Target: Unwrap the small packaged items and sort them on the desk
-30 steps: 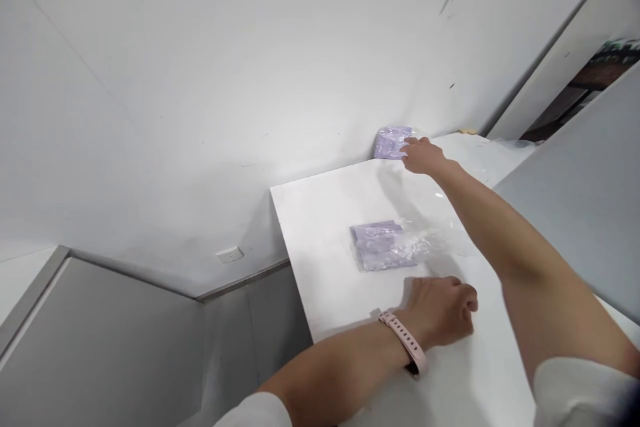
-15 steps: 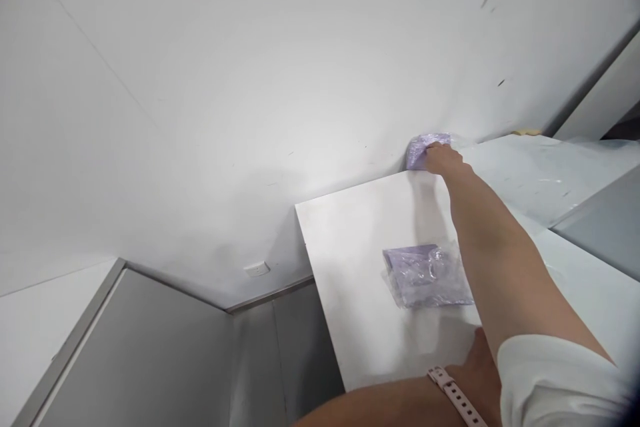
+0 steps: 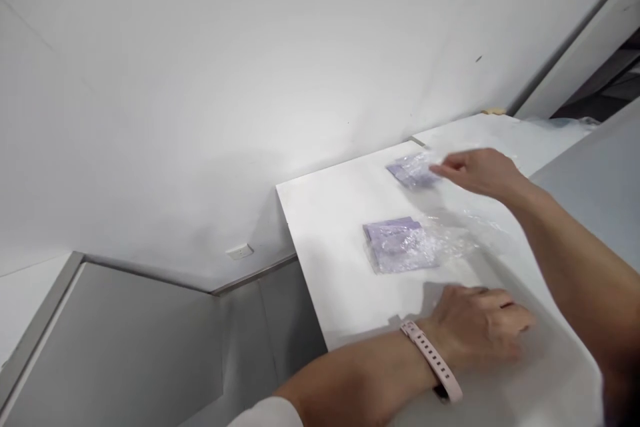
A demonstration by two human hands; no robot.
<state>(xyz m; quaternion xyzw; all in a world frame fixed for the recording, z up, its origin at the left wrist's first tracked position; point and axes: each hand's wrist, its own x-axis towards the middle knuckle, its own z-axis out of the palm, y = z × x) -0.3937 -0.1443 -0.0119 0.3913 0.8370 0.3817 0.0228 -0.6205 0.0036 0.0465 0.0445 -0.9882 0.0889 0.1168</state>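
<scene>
My right hand (image 3: 483, 173) is closed in a pinch at the right edge of a folded purple item in a clear plastic bag (image 3: 413, 170), over the far part of the white table (image 3: 325, 213). A second bagged purple item (image 3: 400, 245) lies flat nearer to me, its loose clear plastic spreading to the right. My left hand (image 3: 483, 323), with a pink wristband (image 3: 434, 360), is low over the table in front of that packet. Its fingers are curled and slightly blurred; what they hold, if anything, is hidden.
A white wall (image 3: 200, 80) runs behind the table, with a socket plate (image 3: 240, 251) low on it. To the left stands a grey panel (image 3: 135, 340). A small yellowish piece (image 3: 494, 111) and crumpled clear plastic (image 3: 583, 123) are at the far right.
My right hand has drawn the far packet away from the wall, toward me. My left hand has come further into view, to the right of where it was. The camera view has shifted.
</scene>
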